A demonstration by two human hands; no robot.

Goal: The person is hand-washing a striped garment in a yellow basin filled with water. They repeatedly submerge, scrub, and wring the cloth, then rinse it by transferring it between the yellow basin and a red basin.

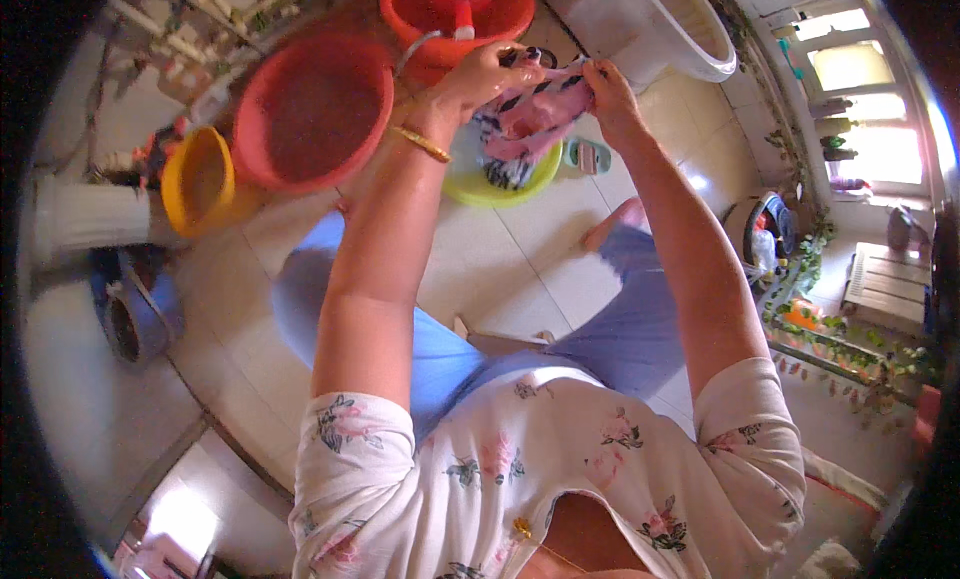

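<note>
Both hands hold up a wet-looking pink cloth (536, 121) with black-and-white patterned parts. My left hand (491, 76), below which a gold bangle circles the wrist, grips its left side. At the upper right corner, my right hand (611, 95) pinches the edge. The cloth is spread between them, and its lower end hangs over a yellow-green basin (499, 196) on the tiled floor. What lies inside that basin is mostly hidden by the cloth. Just right of the basin rests a light green brush-like object (587, 157).
A large pink-red basin (315, 114) and a small yellow basin (199, 181) stand to the left. Red tubs (457, 24) are straight ahead, with a white bucket (645, 28) at their right. Near the right wall sits a round container (765, 226) with items in it.
</note>
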